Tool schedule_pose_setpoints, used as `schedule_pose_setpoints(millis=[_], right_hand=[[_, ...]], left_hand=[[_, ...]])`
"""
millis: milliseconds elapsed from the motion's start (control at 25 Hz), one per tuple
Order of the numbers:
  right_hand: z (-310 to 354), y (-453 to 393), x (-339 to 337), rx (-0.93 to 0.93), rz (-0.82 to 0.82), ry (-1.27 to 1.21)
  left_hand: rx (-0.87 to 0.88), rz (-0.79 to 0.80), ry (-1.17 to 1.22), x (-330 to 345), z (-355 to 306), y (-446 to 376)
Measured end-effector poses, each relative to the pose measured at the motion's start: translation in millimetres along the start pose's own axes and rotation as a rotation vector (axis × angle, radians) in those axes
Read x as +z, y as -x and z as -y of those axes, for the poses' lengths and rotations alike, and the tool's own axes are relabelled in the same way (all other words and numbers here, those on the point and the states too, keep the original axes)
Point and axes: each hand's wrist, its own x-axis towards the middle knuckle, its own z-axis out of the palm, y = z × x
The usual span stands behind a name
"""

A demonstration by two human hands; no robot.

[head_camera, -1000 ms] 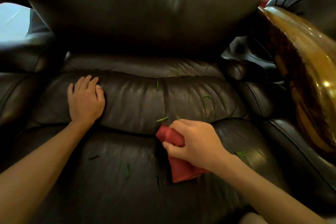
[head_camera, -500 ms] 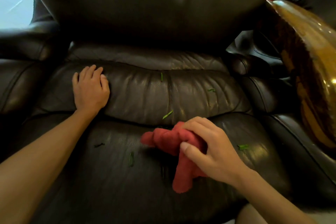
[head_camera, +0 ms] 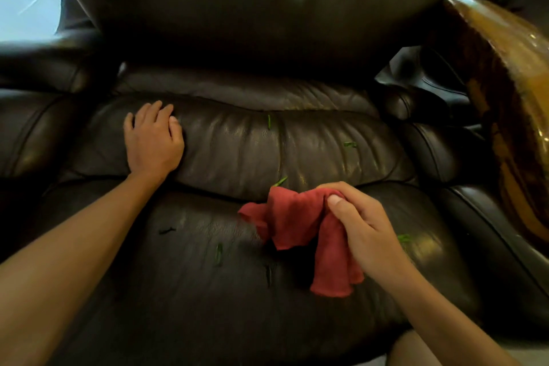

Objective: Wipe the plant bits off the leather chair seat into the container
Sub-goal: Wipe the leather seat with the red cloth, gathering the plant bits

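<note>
The dark leather chair seat [head_camera: 184,300] fills the view, with several green plant bits scattered on it. One bit [head_camera: 280,181] lies just above the red cloth [head_camera: 297,223], another [head_camera: 350,144] sits on the rear cushion roll, and one [head_camera: 404,237] shows right of my wrist. My right hand [head_camera: 365,226] grips the bunched red cloth, which hangs down over the seat's middle. My left hand [head_camera: 153,140] rests flat on the rear cushion at the left, holding nothing. No container is in view.
The chair's padded backrest [head_camera: 267,9] rises behind the seat. A glossy wooden armrest [head_camera: 511,116] curves along the right side, with a leather side pad [head_camera: 439,151] below it. Another leather armrest [head_camera: 35,128] lies at the left.
My right hand has lifted the red cloth off the seat and turned, so the cloth now hangs bunched from the fingers. My left hand stays flat on the cushion.
</note>
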Motion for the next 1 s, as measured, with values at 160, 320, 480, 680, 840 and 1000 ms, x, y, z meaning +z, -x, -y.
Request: schedule_pose_setpoints(millis=[160, 320, 480, 680, 840, 1000], right_hand=[[24.1, -22.3, -11.0, -0.079, -0.072, 0.046], [45.2, -91.6, -22.9, -0.196, -0.245, 0.137], [38.8, -181.5, -14.0, -0.282, -0.345, 0.379], [-37.6, -231.4, 18.0, -0.019, 0.075, 0.729], [-59.3, -228.6, 28.9, 0.06, 0.098, 0.694], [-60.5, -217.0, 34.8, -0.056, -0.036, 0.739]], left_hand=[[0.001, 0.003, -0.003, -1.2, 0.1, 0.2], [-0.005, 0.007, 0.005, -2.0, -0.2, 0.8], [-0.005, 0.002, 0.002, -1.6, 0.0, 1.6], [-0.013, 0.006, -0.01, 0.2, 0.5, 1.2], [-0.015, 0.008, -0.014, 1.1, 1.4, 1.0], [-0.012, 0.01, -0.021, 0.9, 0.7, 0.7]])
